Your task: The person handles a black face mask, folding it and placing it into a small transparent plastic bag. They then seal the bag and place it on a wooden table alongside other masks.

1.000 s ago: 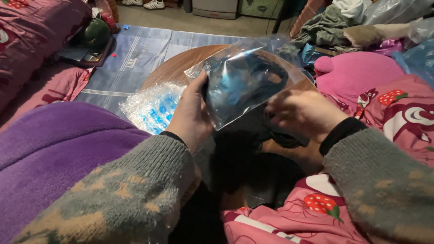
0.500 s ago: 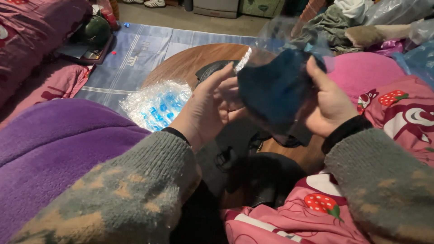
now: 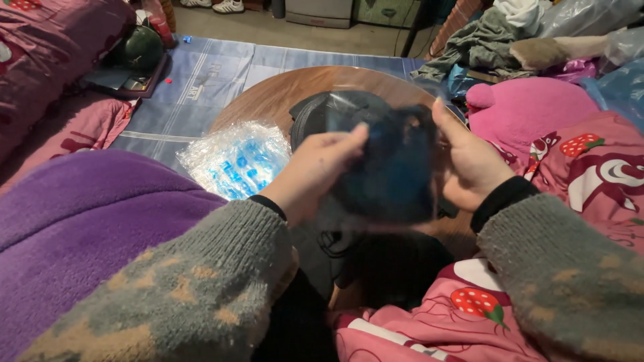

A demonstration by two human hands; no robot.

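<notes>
**Two hands hold a dark bagged item above a round wooden surface**

The left hand (image 3: 315,171) and the right hand (image 3: 469,161) both grip one thing: a dark blue item in a clear plastic bag (image 3: 392,167), held up between them over the near part of the round wooden surface (image 3: 282,97). The left grip is pressed together, its thumb and fingertips pinching the bag's left edge near the top. The right grip is closed on the bag's right edge, thumb raised along the side and the fingers behind it (they are hidden by the bag, which is also blurred). What the dark item is cannot be told.

Just behind the bag, a black cap-like thing (image 3: 329,110) lies on the surface, partly covered by the hands. To the left, at the surface's edge, sits a crinkled clear packet with blue print (image 3: 235,161). Below the hands a black garment (image 3: 389,268) lies between the person's arms, both in grey knitted sleeves with tan flecks.

Near left, a purple fleece blanket (image 3: 80,208) fills the corner. Near right, a pink strawberry-print fabric (image 3: 590,167) spreads out, with a pink plush shape (image 3: 530,107) beyond it. Far left, a blue-grey mat (image 3: 194,74) covers the floor, and a dark green round object (image 3: 141,47) rests at its edge. Far right, a heap of clothes (image 3: 483,40) lies near clear bags.
</notes>
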